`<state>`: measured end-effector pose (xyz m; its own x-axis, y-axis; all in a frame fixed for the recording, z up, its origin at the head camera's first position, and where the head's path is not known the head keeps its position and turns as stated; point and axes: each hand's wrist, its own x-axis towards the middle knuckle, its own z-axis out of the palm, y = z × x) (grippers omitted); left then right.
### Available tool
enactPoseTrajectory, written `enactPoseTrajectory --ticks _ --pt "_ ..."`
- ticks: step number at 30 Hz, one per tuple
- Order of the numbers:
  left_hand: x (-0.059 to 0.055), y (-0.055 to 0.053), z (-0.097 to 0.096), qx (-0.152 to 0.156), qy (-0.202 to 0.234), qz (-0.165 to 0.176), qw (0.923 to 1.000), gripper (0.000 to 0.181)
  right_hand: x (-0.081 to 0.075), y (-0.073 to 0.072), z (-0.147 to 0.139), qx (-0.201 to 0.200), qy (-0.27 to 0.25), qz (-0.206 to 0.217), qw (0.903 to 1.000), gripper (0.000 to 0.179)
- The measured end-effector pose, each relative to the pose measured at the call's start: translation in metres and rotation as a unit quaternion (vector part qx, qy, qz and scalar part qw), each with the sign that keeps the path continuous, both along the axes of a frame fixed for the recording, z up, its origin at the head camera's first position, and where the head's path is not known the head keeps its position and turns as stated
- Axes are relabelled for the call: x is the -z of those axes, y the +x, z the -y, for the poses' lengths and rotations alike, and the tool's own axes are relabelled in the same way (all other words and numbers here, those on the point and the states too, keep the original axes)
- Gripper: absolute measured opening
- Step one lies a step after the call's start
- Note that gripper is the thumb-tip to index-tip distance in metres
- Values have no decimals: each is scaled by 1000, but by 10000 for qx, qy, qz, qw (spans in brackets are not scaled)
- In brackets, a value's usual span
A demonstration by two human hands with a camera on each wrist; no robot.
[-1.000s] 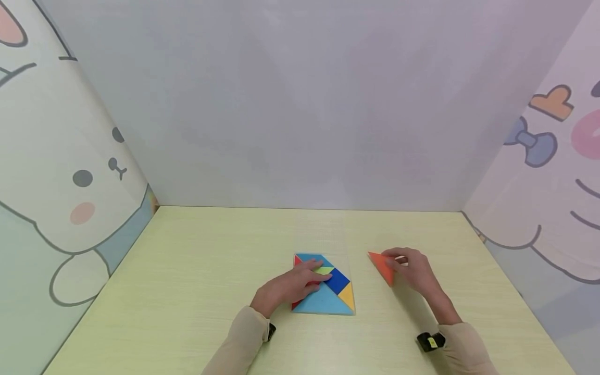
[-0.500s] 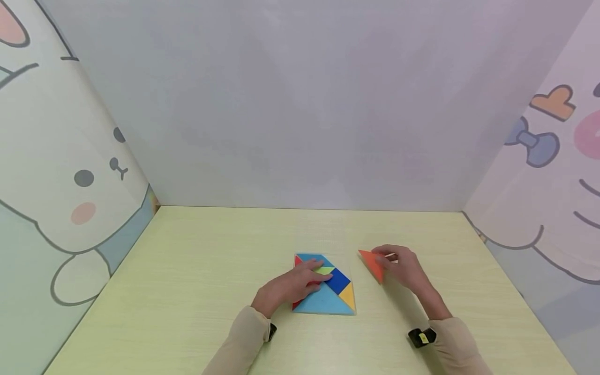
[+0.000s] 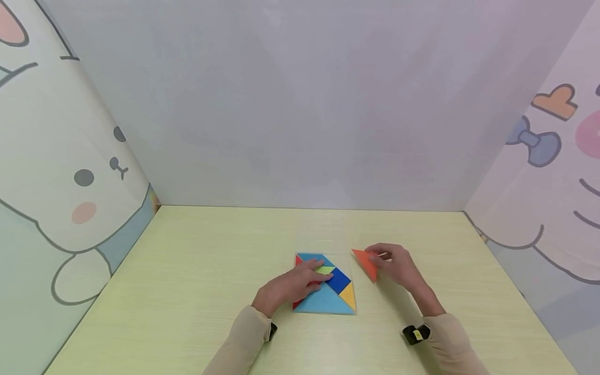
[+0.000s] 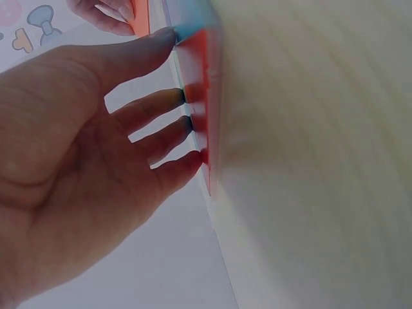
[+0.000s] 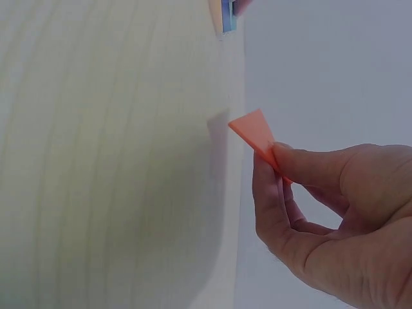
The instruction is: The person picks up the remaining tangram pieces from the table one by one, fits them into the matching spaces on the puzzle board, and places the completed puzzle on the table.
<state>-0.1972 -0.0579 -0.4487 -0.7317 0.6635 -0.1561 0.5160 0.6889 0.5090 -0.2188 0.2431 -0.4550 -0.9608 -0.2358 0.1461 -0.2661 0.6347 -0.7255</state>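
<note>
My right hand (image 3: pixel 394 265) pinches an orange triangle tangram piece (image 3: pixel 364 263) between thumb and fingers. In the right wrist view the orange piece (image 5: pixel 253 131) is off the table, its shadow falling beside it. My left hand (image 3: pixel 292 288) rests with extended fingers on the tangram set (image 3: pixel 323 302), which lies in a nearly square shape. Light blue, dark blue, yellow, light green and red pieces show there, and the upper right corner has no piece. The fingertips (image 4: pixel 183 96) touch the red piece (image 4: pixel 196 71) in the left wrist view. Part of the red is hidden under the hand.
The pale wooden table (image 3: pixel 211 250) spreads around the tangram. A plain grey wall (image 3: pixel 300 104) stands behind it, with cartoon-printed panels (image 3: pixel 70 156) at both sides. A black strap device (image 3: pixel 415 334) sits at the right wrist.
My right hand has moved left with the orange triangle, nearer to the tangram. The left hand and the pieces under it have stayed in place.
</note>
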Motion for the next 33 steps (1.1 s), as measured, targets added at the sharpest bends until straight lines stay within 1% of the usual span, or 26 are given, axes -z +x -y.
enactPoseTrajectory --ticks 6,14,20,25,33 --pt "0 1 1 -12 -54 -21 10000 44 -1 -3 8 -61 50 81 9999 19" --pt "1 1 2 -6 -52 -32 10000 44 -1 -7 18 -268 102 121 9995 18" --pt "-1 1 1 -56 -154 62 9998 45 -1 -10 23 -387 100 134 9991 17" --pt "-2 2 0 -46 -146 95 9998 45 0 -12 27 -495 86 121 9987 17" --pt "-2 1 0 -55 -194 133 9997 45 -3 -14 34 -555 61 280 9980 17"
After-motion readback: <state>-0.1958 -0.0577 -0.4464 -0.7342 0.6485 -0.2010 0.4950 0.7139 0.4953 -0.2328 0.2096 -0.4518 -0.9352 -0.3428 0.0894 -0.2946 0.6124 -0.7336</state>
